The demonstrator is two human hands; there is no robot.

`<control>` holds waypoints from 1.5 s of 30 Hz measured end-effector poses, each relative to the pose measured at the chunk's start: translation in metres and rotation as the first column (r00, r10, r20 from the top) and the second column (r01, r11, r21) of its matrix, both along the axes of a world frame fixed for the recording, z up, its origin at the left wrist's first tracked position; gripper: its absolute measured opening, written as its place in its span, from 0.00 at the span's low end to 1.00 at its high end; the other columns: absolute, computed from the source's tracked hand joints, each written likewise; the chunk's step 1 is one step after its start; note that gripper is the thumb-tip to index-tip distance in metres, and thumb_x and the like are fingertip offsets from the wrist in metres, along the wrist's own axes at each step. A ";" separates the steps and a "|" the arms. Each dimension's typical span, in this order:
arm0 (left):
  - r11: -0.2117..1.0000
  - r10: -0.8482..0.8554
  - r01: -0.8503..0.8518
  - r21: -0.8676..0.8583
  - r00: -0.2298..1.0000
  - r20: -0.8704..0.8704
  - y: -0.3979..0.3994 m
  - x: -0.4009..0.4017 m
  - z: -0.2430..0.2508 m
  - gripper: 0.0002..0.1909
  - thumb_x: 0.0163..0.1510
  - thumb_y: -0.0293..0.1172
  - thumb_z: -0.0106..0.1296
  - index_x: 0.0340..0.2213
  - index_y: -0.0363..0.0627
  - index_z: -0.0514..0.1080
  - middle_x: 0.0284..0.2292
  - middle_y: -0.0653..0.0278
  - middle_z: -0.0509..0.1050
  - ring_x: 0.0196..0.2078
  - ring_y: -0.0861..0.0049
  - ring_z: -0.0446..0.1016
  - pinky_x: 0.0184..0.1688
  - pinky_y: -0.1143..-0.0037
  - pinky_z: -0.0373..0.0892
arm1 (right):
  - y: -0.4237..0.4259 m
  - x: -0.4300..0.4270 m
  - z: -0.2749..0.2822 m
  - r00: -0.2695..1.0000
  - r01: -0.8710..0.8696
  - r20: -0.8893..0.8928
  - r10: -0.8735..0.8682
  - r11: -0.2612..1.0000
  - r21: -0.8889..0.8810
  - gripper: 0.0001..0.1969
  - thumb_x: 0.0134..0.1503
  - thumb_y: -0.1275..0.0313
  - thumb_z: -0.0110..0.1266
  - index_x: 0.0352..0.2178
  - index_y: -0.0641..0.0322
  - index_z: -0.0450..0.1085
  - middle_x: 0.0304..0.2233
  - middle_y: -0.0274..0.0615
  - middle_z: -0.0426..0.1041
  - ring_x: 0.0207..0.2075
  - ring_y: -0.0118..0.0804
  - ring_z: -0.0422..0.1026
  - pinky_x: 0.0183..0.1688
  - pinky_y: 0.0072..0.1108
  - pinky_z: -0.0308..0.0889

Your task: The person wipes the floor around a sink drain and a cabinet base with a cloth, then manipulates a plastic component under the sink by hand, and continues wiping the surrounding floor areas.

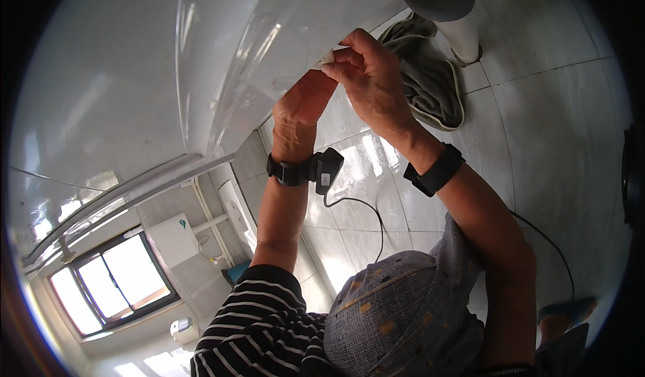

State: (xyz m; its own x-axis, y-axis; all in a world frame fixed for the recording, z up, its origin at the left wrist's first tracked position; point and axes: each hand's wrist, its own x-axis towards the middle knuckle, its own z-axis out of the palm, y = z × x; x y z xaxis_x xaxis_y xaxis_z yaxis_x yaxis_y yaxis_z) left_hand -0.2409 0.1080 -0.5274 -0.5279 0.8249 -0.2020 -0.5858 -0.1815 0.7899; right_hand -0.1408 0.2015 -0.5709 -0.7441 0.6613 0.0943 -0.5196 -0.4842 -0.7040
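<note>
My left hand [308, 97] reaches up to the edge of a glossy white panel or fixture [221, 39], palm partly showing. Its fingers are hidden behind the edge and my right hand, so what they hold cannot be told. My right hand [372, 82] is beside it, thumb and bent fingers closed around a small whitish piece [327, 58] at the same edge. What the piece is cannot be made out. Black straps sit on both wrists, and the left one carries a black device [329, 171] with a cable.
A dark grey cloth [428, 79] lies on the tiled floor [544, 140] by a white pipe [459, 37]. A patterned grey fabric [398, 311] fills the lower middle. At lower left are a window [121, 276], a white wall-mounted box [174, 238], pipes and a small white container [184, 330].
</note>
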 end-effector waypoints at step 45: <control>0.871 0.179 -0.359 -0.335 0.867 -0.464 -0.006 0.023 0.037 0.18 0.61 0.39 0.40 0.44 0.38 0.67 0.42 0.59 0.72 0.45 0.73 0.70 0.47 0.72 0.67 | 0.006 -0.028 0.029 0.922 0.200 0.082 -0.379 0.646 0.737 0.10 0.48 0.77 0.51 0.33 0.67 0.61 0.32 0.52 0.67 0.30 0.50 0.73 0.29 0.32 0.72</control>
